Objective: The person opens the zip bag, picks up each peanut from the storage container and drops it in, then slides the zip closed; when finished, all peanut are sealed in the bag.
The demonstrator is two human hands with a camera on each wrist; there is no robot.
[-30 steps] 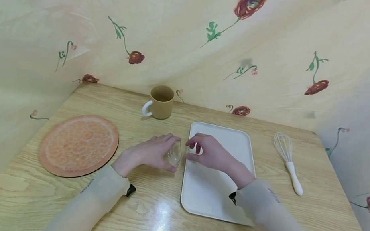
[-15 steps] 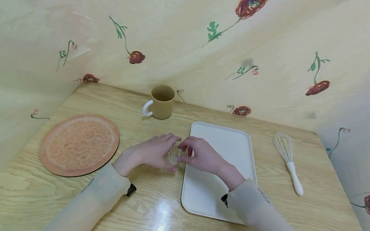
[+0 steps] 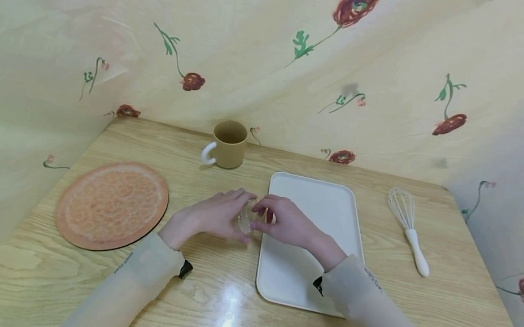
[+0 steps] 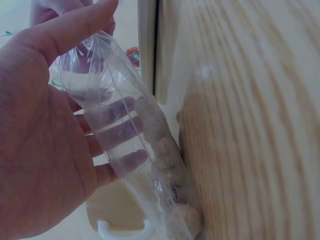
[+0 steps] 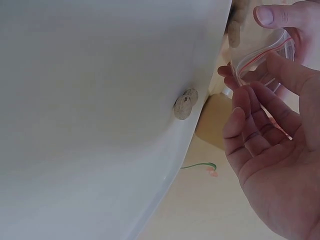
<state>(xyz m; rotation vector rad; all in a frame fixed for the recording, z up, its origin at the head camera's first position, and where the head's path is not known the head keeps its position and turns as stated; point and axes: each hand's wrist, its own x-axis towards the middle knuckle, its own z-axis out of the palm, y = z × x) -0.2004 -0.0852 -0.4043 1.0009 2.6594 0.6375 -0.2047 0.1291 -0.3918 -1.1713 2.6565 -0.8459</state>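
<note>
A clear zip bag [image 3: 245,219] with a red strip along its mouth is between my two hands, low over the wooden table. Tan, lumpy peanuts in the shell [image 4: 162,150] lie along its bottom in the left wrist view. My left hand [image 3: 220,214] holds the bag from the left, thumb on one side and fingers behind the film. At the mouth, my right hand [image 3: 288,222] pinches the edge near the red strip with thumb and fingers. One peanut [image 5: 184,104] lies on the white tray [image 3: 318,195], hidden in the head view behind the right hand.
Behind the hands stands a brown mug [image 3: 228,147] with a white handle. A round orange mat [image 3: 112,205] lies at the left, and a white whisk [image 3: 410,233] at the right beyond the tray. Floral cloth [image 3: 278,63] hangs behind the table.
My right hand has moved a little left, from beside the bag to its mouth, and has hardly shifted in the last half second. The left hand and bag stay in place.
</note>
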